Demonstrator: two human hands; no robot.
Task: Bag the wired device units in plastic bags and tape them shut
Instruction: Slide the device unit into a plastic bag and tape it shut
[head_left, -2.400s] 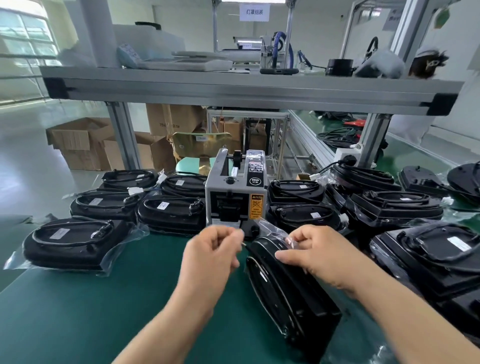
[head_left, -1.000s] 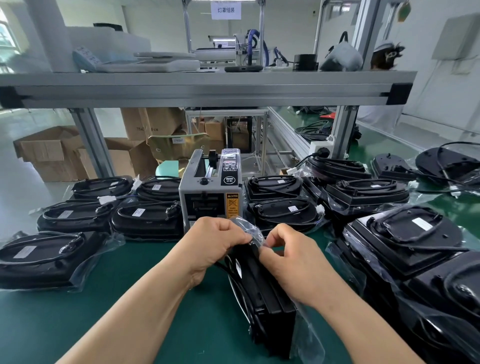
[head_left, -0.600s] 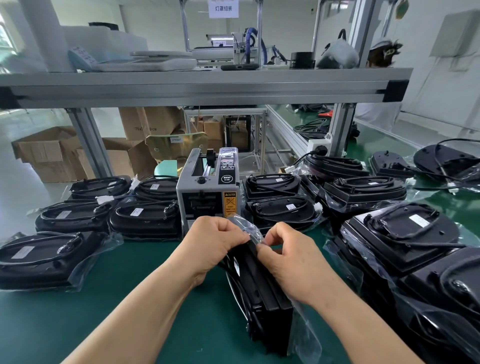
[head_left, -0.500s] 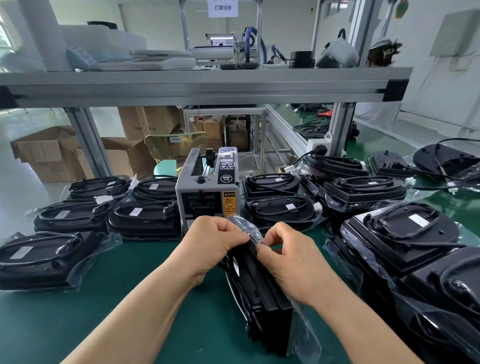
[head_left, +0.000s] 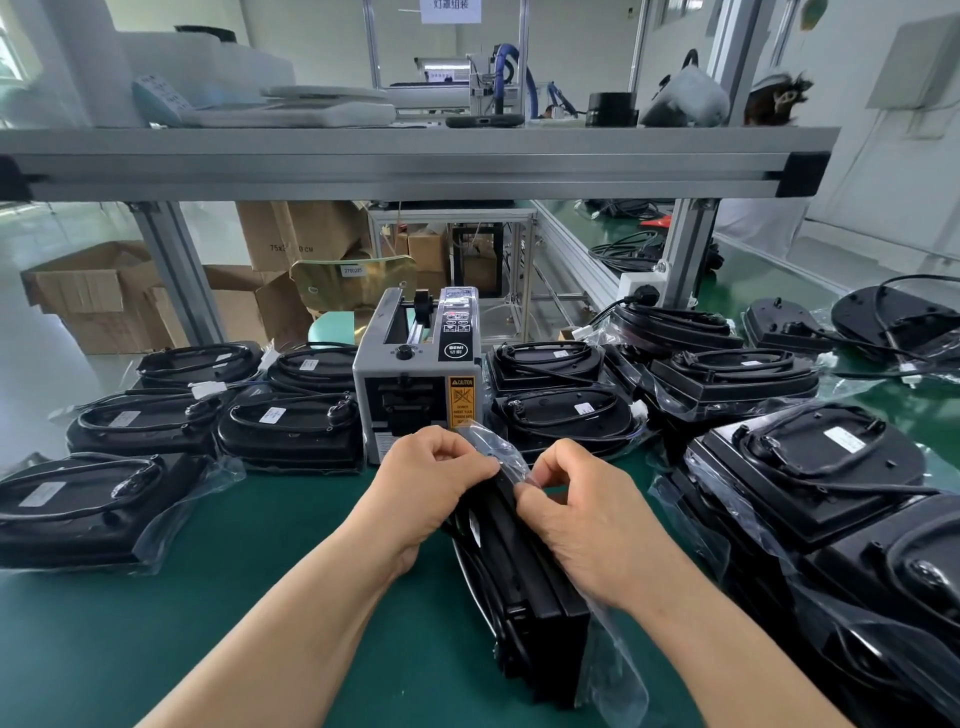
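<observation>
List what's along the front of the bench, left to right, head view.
Flat bagged unit → left hand → plastic bag pinched by both → right hand → stacked bagged units.

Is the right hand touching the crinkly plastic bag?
Touching. The head view shows the right hand pinching the folded top of the plastic bag over the black unit, with no gap.

Left hand (head_left: 434, 480) and right hand (head_left: 582, 512) pinching plastic bag (head_left: 496, 449) over upright black device unit (head_left: 530, 587), tape dispenser (head_left: 418, 387) behind
</observation>
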